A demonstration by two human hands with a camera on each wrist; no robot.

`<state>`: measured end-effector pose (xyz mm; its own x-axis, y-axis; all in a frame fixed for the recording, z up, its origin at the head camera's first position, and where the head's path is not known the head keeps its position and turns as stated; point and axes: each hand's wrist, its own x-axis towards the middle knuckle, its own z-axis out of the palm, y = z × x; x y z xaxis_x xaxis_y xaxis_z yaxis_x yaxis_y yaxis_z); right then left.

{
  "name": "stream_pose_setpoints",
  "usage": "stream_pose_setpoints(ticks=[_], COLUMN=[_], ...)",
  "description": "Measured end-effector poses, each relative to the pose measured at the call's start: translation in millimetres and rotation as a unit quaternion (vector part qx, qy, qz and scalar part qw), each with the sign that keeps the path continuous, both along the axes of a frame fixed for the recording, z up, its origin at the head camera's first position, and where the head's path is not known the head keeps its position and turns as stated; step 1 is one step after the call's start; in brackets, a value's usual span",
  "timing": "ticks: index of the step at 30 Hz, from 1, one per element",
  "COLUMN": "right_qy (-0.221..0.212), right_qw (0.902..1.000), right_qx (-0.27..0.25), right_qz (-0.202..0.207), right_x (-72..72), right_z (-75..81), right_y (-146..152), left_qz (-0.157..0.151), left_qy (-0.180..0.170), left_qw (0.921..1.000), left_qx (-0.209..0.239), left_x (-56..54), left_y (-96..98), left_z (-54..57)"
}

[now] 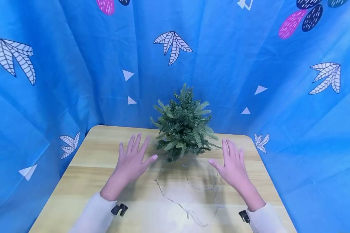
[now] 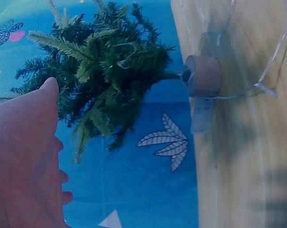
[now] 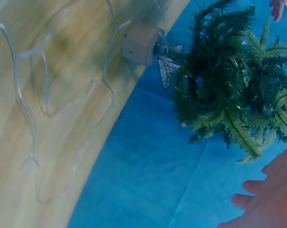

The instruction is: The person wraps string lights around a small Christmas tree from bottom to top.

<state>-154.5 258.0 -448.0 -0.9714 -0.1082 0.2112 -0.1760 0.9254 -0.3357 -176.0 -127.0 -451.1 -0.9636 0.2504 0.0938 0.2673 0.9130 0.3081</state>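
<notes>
A small artificial Christmas tree (image 1: pixel 185 124) stands upright at the back of the table on a round wooden base (image 2: pixel 204 76). A clear-wired string of lights (image 1: pixel 175 202) trails from the tree and lies in loose loops on the tabletop in front of it. My left hand (image 1: pixel 132 161) hovers to the left of the tree, fingers spread and holding nothing. On the other side my right hand (image 1: pixel 231 163) is held over the table near the wire loops, fingers straight, also with nothing in it. In the right wrist view part of the light string (image 3: pixel 27 104) shows small bulbs along the wire.
The light wood table (image 1: pixel 84 181) has rounded back corners. A blue patterned curtain (image 1: pixel 221 64) hangs close behind it and along both sides. Dark clips (image 1: pixel 119 209) sit at the cuffs of the white sleeves (image 1: pixel 94 213).
</notes>
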Motion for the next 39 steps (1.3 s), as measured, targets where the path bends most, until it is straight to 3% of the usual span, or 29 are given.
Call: stream_pose_setpoints(ticks=[6, 12, 18, 22, 31, 36, 39], right_qy=[-0.014, -0.037, -0.078, -0.104, -0.123, -0.124, -0.103], right_qw=[0.9989, 0.9923, 0.9847, 0.9802, 0.9845, 0.9889, 0.9925], right_qx=[-0.04, -0.104, -0.141, -0.156, -0.124, -0.076, -0.042], right_qz=[-0.022, -0.056, -0.066, -0.062, -0.011, 0.031, 0.05], right_x=[12.5, 27.9, 43.4, 52.8, 67.2, 70.1, 71.3], right_z=[-24.0, -54.4, -87.3, -106.2, -135.4, -142.1, -145.0], right_y=[-5.1, -18.7, -43.7, -60.3, -88.2, -98.3, -103.3], left_qz=[0.004, 0.015, 0.014, -0.003, -0.05, -0.075, -0.089], left_qy=[0.02, 0.041, 0.036, 0.051, 0.094, 0.091, 0.09], left_qw=[0.9997, 0.9984, 0.9961, 0.9955, 0.9915, 0.991, 0.9906], left_qx=[0.01, 0.036, 0.08, 0.08, 0.075, 0.064, 0.051], left_x=[14.4, 38.6, 58.8, 61.9, 64.8, 66.3, 67.0], left_y=[1.3, 8.6, 27.7, 44.1, 60.4, 63.6, 65.3], left_z=[-27.6, -64.2, -97.5, -117.0, -151.2, -160.1, -163.5])
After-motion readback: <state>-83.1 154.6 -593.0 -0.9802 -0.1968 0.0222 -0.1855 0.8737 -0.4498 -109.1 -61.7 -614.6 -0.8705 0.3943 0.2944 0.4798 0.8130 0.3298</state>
